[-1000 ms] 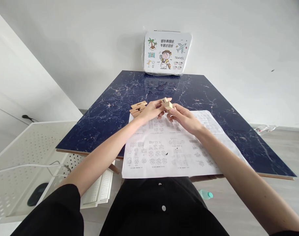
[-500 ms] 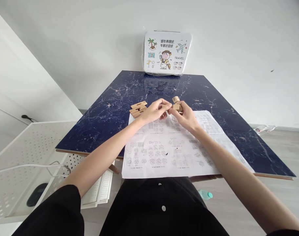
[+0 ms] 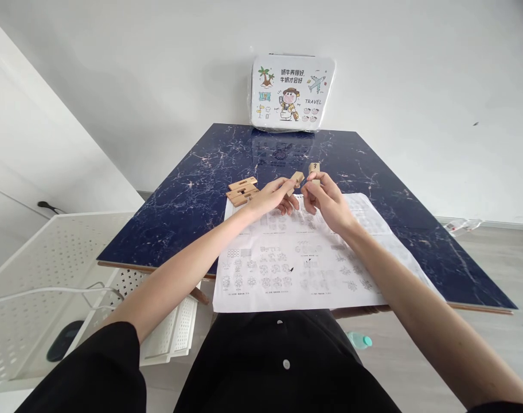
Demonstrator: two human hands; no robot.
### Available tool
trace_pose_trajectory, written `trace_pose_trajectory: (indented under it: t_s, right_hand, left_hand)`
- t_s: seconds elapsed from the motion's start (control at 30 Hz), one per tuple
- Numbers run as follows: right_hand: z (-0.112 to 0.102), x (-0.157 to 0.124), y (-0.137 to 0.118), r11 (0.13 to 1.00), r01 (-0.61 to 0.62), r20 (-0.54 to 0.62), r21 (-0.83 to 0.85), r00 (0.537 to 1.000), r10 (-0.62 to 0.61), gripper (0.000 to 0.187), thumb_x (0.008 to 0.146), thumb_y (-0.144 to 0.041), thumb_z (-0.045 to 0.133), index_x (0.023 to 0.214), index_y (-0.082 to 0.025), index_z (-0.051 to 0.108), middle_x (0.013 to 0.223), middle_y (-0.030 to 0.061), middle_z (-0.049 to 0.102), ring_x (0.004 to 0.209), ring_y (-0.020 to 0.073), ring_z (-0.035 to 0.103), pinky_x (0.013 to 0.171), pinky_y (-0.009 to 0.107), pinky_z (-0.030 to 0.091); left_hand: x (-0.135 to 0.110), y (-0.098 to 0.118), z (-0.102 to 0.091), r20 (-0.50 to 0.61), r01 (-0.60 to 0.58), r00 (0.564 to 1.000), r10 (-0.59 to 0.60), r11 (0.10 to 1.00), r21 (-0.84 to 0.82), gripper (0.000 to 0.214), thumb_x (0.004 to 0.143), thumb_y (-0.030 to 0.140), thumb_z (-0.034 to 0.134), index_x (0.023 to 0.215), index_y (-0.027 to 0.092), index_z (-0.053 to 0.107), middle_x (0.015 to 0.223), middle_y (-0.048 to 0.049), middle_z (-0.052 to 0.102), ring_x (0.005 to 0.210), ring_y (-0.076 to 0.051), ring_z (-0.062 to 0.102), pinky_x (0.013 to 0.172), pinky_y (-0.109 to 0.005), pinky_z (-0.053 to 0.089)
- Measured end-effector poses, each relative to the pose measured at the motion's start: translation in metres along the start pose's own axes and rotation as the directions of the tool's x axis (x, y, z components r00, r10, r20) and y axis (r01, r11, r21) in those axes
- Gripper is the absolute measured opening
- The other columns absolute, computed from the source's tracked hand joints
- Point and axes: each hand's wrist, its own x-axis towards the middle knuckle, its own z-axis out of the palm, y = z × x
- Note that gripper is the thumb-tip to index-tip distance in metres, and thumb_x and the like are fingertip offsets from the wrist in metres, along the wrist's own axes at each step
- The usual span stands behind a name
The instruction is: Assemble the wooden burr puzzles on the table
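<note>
My left hand (image 3: pixel 277 195) is closed on a small wooden block (image 3: pixel 297 177), which sticks out past the thumb and fingertips. In my right hand (image 3: pixel 326 198) is another wooden piece (image 3: pixel 314 167) with a "3" marked on it, standing up above the fingers; its lower part is hidden by them. The two hands are a little apart, over the top edge of a printed instruction sheet (image 3: pixel 261 281). Left of my left hand, several flat wooden pieces with slots (image 3: pixel 243 190) lie together on the dark blue table (image 3: pixel 179 201).
A white case with cartoon prints (image 3: pixel 292 92) stands against the wall at the table's far edge. To the left is a white perforated shelf (image 3: pixel 42 246) with a cable (image 3: pixel 50 293) over it. A bottle with a green cap (image 3: pixel 361 341) is below the table's front edge.
My hands have drawn slightly apart, and a wooden block now shows in each. The piece in my right hand has turned so its "3" faces me. The flat slotted pieces have stayed put.
</note>
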Motion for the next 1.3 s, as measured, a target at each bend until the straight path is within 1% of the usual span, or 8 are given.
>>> trace_pose_trajectory:
  t_s: [0.2, 0.33, 0.5, 0.73, 0.9, 1.03, 1.17, 1.3]
  right_hand:
    - [-0.001, -0.001, -0.004, 0.993, -0.099, 0.092, 0.070, 0.991, 0.093, 0.041, 0.094, -0.059, 0.079, 0.102, -0.031, 0.051, 0.071, -0.0075, 0.040, 0.050, 0.0096, 0.028, 0.048, 0.029, 0.023]
    - [-0.001, 0.000, -0.001, 0.991, -0.123, 0.156, 0.048, 0.981, 0.114, 0.038, 0.093, -0.056, 0.080, 0.101, -0.029, 0.056, 0.077, -0.0041, 0.052, 0.055, 0.0110, 0.036, 0.049, 0.029, 0.030]
    - [-0.005, 0.001, 0.002, 0.996, -0.062, 0.099, -0.064, 0.993, 0.068, 0.037, 0.097, -0.062, 0.075, 0.098, -0.026, 0.064, 0.083, 0.0013, 0.062, 0.060, 0.0126, 0.050, 0.049, 0.030, 0.034]
    - [-0.007, 0.000, -0.004, 0.980, -0.145, 0.077, 0.135, 0.988, 0.136, 0.057, 0.086, -0.064, 0.087, 0.111, -0.032, 0.047, 0.094, -0.0012, 0.075, 0.056, 0.0133, 0.058, 0.049, 0.029, 0.036]
    - [-0.005, 0.002, -0.002, 0.988, -0.130, 0.131, 0.089, 0.984, 0.118, 0.047, 0.089, -0.062, 0.085, 0.114, -0.026, 0.065, 0.099, 0.0044, 0.074, 0.061, 0.0125, 0.056, 0.052, 0.031, 0.042]
    - [-0.006, 0.004, 0.003, 0.999, -0.048, 0.092, 0.018, 0.995, 0.046, 0.039, 0.094, -0.061, 0.081, 0.108, -0.025, 0.073, 0.096, 0.0033, 0.067, 0.064, 0.0114, 0.051, 0.055, 0.031, 0.045]
    - [-0.007, 0.005, 0.010, 0.998, -0.020, 0.084, -0.052, 0.996, 0.024, 0.044, 0.096, -0.066, 0.076, 0.109, -0.026, 0.065, 0.088, 0.0026, 0.067, 0.060, 0.0122, 0.053, 0.053, 0.032, 0.044]
    - [-0.008, 0.006, 0.017, 0.980, 0.045, 0.063, -0.194, 0.997, -0.034, 0.043, 0.099, -0.068, 0.070, 0.103, -0.026, 0.060, 0.082, 0.0011, 0.064, 0.056, 0.0111, 0.047, 0.052, 0.032, 0.038]
  left_hand:
    - [0.006, -0.003, -0.006, -0.023, -0.023, 1.000, 0.019, 0.983, -0.181, 0.027, 0.110, 0.039, 0.062, 0.098, 0.016, 0.068, 0.097, -0.0072, 0.067, 0.068, -0.008, 0.057, 0.063, -0.027, 0.046]
    - [0.008, -0.001, -0.005, -0.055, -0.016, 0.998, 0.003, 0.970, -0.243, 0.021, 0.111, 0.028, 0.061, 0.097, 0.014, 0.068, 0.093, -0.0066, 0.066, 0.075, -0.011, 0.062, 0.077, -0.030, 0.054]
    - [0.009, 0.000, -0.004, -0.106, -0.027, 0.994, 0.001, 0.969, -0.247, 0.013, 0.110, 0.020, 0.061, 0.100, 0.013, 0.067, 0.097, -0.0075, 0.069, 0.084, -0.014, 0.071, 0.089, -0.035, 0.060]
    - [0.009, -0.001, -0.008, -0.125, -0.001, 0.992, -0.034, 0.962, -0.274, 0.008, 0.105, 0.018, 0.067, 0.110, 0.012, 0.069, 0.101, -0.0118, 0.076, 0.094, -0.019, 0.077, 0.101, -0.040, 0.061]
    - [0.011, -0.007, -0.009, -0.135, -0.014, 0.991, -0.015, 0.977, -0.213, 0.048, 0.099, 0.017, 0.074, 0.145, 0.021, 0.060, 0.112, -0.0103, 0.079, 0.110, -0.023, 0.078, 0.107, -0.043, 0.061]
    - [0.009, -0.007, -0.009, -0.128, -0.031, 0.992, 0.014, 0.991, -0.130, 0.052, 0.098, 0.021, 0.077, 0.145, 0.024, 0.057, 0.129, -0.0132, 0.076, 0.124, -0.027, 0.074, 0.117, -0.048, 0.055]
    - [0.008, -0.009, -0.009, -0.128, -0.051, 0.991, 0.049, 0.999, -0.013, 0.054, 0.099, 0.027, 0.075, 0.147, 0.026, 0.050, 0.147, -0.0145, 0.067, 0.127, -0.030, 0.071, 0.118, -0.055, 0.054]
    - [0.012, -0.022, -0.013, -0.035, -0.154, 0.986, 0.162, 0.974, 0.168, 0.053, 0.099, 0.028, 0.072, 0.146, 0.027, 0.048, 0.145, -0.0141, 0.065, 0.132, -0.031, 0.067, 0.113, -0.054, 0.058]
